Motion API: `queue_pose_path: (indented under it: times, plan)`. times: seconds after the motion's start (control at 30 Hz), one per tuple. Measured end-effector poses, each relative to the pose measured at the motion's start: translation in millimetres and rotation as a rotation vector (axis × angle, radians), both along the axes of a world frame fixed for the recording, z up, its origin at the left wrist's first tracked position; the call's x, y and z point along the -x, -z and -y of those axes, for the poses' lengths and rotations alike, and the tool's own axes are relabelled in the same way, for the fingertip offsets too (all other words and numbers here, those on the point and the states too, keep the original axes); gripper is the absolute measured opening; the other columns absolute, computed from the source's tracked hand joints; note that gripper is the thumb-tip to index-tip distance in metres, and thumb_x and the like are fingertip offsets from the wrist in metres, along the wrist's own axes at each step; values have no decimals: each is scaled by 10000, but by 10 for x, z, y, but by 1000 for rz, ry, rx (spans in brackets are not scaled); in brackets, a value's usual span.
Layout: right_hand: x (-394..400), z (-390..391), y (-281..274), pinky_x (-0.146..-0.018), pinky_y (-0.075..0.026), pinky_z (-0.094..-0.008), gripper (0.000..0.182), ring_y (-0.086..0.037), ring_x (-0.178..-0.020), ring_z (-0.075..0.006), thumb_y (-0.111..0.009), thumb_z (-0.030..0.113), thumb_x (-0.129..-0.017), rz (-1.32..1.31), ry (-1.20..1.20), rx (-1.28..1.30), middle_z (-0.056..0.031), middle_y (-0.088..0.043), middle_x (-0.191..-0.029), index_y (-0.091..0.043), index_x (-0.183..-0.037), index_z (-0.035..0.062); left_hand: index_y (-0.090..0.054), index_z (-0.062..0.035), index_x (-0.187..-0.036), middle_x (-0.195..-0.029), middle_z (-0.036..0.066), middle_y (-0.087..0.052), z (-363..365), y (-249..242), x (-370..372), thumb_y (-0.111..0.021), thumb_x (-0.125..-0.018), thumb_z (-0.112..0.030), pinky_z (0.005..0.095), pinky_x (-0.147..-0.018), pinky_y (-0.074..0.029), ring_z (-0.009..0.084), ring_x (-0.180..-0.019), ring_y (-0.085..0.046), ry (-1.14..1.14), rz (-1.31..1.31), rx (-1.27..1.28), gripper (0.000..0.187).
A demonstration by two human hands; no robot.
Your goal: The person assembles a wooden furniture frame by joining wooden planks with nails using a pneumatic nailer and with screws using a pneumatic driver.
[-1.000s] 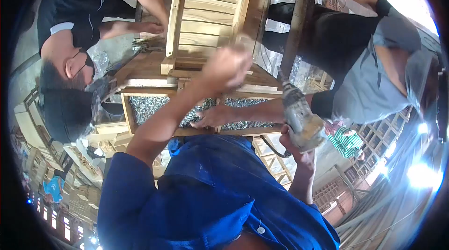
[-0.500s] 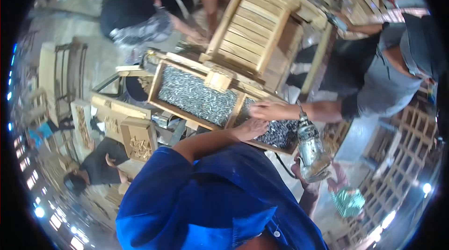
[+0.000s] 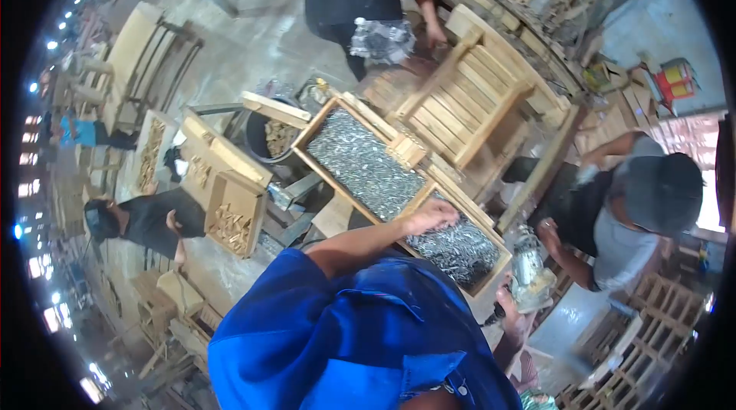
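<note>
My left hand is over the smaller compartment of a wooden box, its curled fingers at the dark metal screws. What lies between the fingertips is too small to make out. The larger compartment holds lighter silvery screws. On the right of the box, my right hand is wrapped around the handle of a worn metallic power drill, held upright. A small wooden block sits on the far rim of the wooden box.
A slatted wooden chair stands beyond the box. Co-workers are at the far side, the right and the left. A tray of wooden pieces and a black bucket stand left.
The co-worker's hand on the right has left the screw compartment. My left hand has moved deeper over the dark screws. The view has turned, and the drill is lower beside the box.
</note>
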State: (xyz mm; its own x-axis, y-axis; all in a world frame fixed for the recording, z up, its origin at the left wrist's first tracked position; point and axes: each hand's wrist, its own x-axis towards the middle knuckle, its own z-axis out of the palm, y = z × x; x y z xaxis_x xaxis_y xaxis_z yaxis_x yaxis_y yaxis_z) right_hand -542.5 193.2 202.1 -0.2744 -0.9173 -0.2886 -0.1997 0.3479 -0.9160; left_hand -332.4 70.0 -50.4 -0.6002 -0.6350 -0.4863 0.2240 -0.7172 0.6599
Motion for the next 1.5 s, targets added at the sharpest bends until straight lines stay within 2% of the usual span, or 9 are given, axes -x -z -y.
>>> queue_pose_path:
  times: [0.17,0.4,0.47,0.6,0.8,0.93,1.2,1.4,1.5]
  plan:
    - [-216,184,-194,-748,-482,-263,471,-589,-904,-128,-754,3,-781,151,33,-45,-48,-628,-1016,-590,-1223,-5,-651,-28,-981,-650,-44,-483,155,-293,-42,-566,-968,-182,233,-526,-349,80,-567,-405,-101,-423,-526,177]
    - [-485,551,-104,-789,-479,-294,405,-590,-887,-123,-788,63,-798,147,-86,-93,-22,-632,-964,-618,-1162,15,-631,-16,-1010,-642,-32,-445,549,-694,-429,-554,-968,-179,221,-482,-323,79,-502,-364,-146,-693,-513,185]
    - [-573,734,-23,-752,-504,-278,525,-613,-865,-132,-795,48,-754,146,-154,-83,-59,-639,-1020,-567,-1223,-5,-629,-15,-1027,-640,-23,-441,780,-795,-640,-560,-974,-171,225,-450,-295,73,-468,-340,-220,-606,-572,178]
    - [-791,1195,41,-747,-515,-289,475,-620,-867,-130,-799,65,-776,58,-277,-44,-52,-649,-995,-589,-1196,-5,-622,0,-1047,-677,-11,-474,1161,-712,-922,-561,-973,-147,234,-444,-297,68,-465,-367,-321,-913,-627,176]
    - [-1056,2119,112,-836,-496,-320,409,-620,-903,-172,-843,167,-785,19,-504,-84,-75,-673,-1011,-645,-1094,-14,-642,34,-984,-699,37,-563,1739,-586,-1319,-599,-943,-99,232,-448,-353,87,-493,-440,-326,-553,-305,146]
    - [-1200,2578,419,-855,-498,-325,410,-627,-900,-168,-843,152,-781,55,-615,16,-72,-679,-992,-645,-1100,-11,-643,11,-954,-700,48,-589,2063,-378,-1422,-631,-927,-55,226,-440,-356,81,-514,-461,-390,-440,-440,72]
    - [-1287,2938,891,-921,-511,-365,479,-675,-1016,-276,-833,265,-766,-177,-614,-283,-162,-700,-1066,-661,-1135,14,-636,11,-929,-600,-21,-523,2392,-131,-1340,-673,-949,-148,210,-392,-292,57,-434,-374,-383,-287,-558,165]
    - [-1225,2861,1669,-899,-531,-408,663,-643,-1009,-390,-766,165,-665,-295,-731,-167,-196,-653,-1166,-559,-1272,-3,-636,-50,-882,-587,-60,-509,2578,3,-1332,-687,-940,-160,169,-361,-253,32,-408,-339,-381,-23,-780,135]
    - [-1450,3279,1272,-921,-513,-428,677,-639,-1044,-362,-772,132,-631,-396,-834,-202,-182,-649,-1131,-563,-1260,-7,-623,-67,-869,-587,-79,-480,2749,189,-1425,-659,-957,-181,158,-357,-245,21,-406,-318,-240,91,-807,149]
